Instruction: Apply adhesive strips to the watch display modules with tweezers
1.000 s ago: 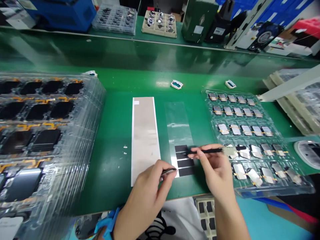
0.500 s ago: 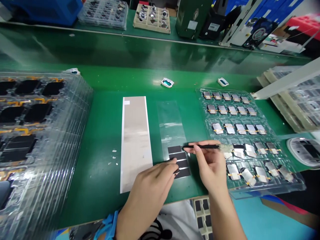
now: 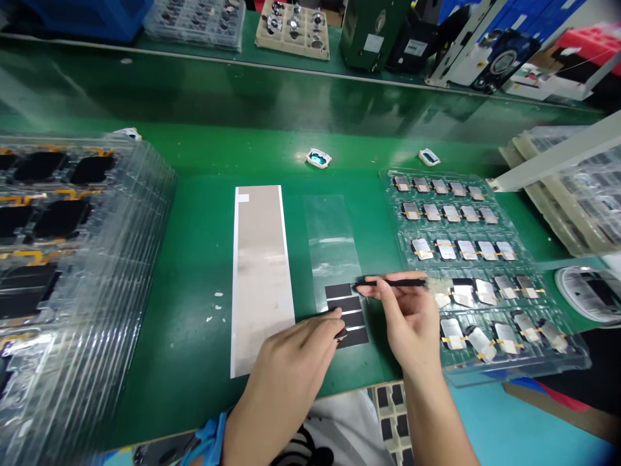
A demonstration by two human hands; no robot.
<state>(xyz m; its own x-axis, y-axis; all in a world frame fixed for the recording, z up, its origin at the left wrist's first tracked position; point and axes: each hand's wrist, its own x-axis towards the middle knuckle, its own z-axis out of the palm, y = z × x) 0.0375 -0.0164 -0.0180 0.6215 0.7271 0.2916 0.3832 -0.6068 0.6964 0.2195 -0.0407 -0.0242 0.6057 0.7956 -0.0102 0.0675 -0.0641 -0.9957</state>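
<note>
My left hand (image 3: 294,366) rests at the lower end of a clear film strip (image 3: 332,223), fingers bent together over several black rectangular pieces (image 3: 350,303). A small dark thing shows at its thumb tip, too hidden to name. In my right hand (image 3: 410,317) is a slim black tool (image 3: 395,283) with a pale wrapped section, pinched like a pen. Its thin tip points left and reaches the right edge of the uppermost black piece. Left of the film lies a long greyish sheet (image 3: 262,259) with white edges, partly behind my left hand.
On the right, a clear tray (image 3: 478,372) carries rows of small silver-backed parts. Stacked clear trays (image 3: 140,259) with black screens stand at left. A round white reel (image 3: 589,294) sits far right. Small white frames (image 3: 319,158) lie towards the back, below a loaded shelf (image 3: 194,68).
The view has shifted slightly, so the sheet and left trays appear a little further left. Both hands and the black tool hold nearly the same position over the film.
</note>
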